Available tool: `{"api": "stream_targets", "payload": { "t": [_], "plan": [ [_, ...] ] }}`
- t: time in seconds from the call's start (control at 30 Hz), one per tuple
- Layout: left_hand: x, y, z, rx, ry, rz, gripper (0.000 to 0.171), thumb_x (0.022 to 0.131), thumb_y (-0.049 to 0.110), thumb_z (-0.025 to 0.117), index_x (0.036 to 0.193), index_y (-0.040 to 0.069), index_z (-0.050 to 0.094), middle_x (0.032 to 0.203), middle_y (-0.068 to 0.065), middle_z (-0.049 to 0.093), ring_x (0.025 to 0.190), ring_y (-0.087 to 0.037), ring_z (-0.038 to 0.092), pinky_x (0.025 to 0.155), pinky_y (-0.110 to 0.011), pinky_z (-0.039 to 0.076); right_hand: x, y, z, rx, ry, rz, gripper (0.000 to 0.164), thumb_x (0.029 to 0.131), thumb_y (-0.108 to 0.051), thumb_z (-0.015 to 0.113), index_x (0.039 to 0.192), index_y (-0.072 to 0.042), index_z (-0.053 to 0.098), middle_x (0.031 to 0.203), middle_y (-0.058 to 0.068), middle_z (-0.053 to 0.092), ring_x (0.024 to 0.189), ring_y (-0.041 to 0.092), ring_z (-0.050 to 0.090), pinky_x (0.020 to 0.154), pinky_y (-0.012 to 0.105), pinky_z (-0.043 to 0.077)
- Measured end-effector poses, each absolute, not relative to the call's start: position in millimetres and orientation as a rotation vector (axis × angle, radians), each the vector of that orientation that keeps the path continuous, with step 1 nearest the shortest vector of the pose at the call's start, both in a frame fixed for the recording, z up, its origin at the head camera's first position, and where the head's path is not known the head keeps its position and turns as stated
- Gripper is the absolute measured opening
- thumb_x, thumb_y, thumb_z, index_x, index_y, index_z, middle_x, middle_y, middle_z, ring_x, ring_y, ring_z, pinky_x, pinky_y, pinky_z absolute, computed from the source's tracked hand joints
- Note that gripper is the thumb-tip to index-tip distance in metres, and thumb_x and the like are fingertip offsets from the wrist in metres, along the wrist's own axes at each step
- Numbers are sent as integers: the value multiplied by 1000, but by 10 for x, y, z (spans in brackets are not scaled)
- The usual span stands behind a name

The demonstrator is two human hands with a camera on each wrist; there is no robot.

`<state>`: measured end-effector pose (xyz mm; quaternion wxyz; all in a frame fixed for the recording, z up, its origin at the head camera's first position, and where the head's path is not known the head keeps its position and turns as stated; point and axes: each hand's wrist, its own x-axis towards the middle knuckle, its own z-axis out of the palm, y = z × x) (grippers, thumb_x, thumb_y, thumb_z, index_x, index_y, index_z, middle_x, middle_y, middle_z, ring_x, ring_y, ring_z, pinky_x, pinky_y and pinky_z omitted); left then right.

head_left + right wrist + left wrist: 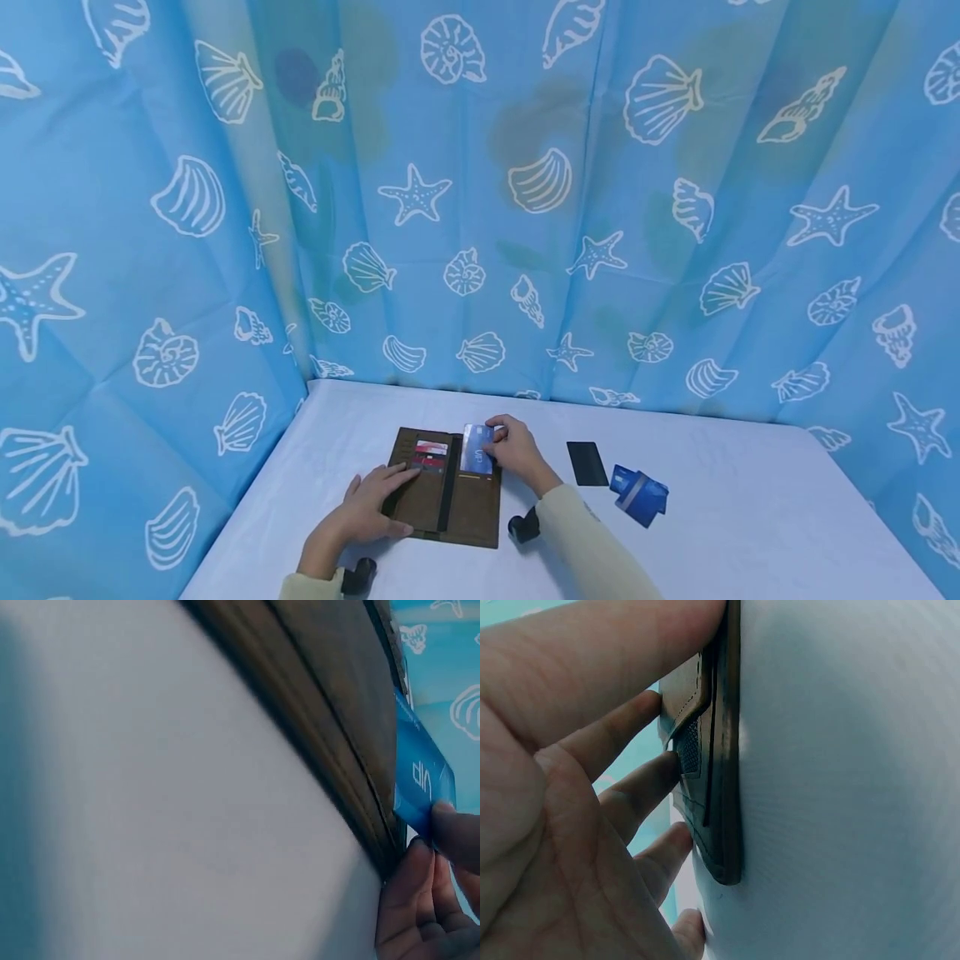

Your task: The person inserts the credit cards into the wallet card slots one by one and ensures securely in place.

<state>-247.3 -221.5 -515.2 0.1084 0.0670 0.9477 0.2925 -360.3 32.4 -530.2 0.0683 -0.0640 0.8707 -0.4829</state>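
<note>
A brown wallet [471,517] lies unfolded on the white table, with red and white cards [431,454] tucked in its left side. My left hand [372,502] rests on the wallet's left part, fingers stretched out; in the left wrist view the fingertips [676,763] touch its edge. With thumb and fingers my right hand [517,452] pinches a blue VIP card [476,450] over the wallet's right half. The right wrist view shows the thumb on the face of the blue card [424,776], close by the wallet's edge [330,712].
To the right of the wallet lies a black card [587,463]. Beside it is a small pile of blue cards [642,495] with a grey stripe across. A blue curtain [480,208] with shell prints stands behind the table [750,517] and along its sides.
</note>
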Motion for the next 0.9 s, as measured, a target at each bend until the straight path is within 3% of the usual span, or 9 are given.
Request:
{"api": "stream_targets", "payload": {
  "t": [0.47, 0.9],
  "plan": [
    [-2474, -2202, -5124, 174, 2799, 825, 80, 73, 28, 87, 145, 21, 50, 154, -16, 41, 145, -44, 28, 117, -72, 8, -3603, 397, -5300, -268, 2596, -1387, 35, 89, -3, 69, 122, -12, 65, 90, 7, 56, 79, 19, 56, 65, 26, 52],
    [-2453, -2199, -5115, 185, 2799, 829, 80, 74, 27, 87, 145, 21, 50, 154, -16, 41, 145, -44, 29, 117, -71, 8, -3540, 396, -5293, -297, 2584, -1275, 25, 87, -14, 75, 111, -10, 70, 96, 5, 62, 86, 20, 56, 77, 32, 52]
  ]
}}
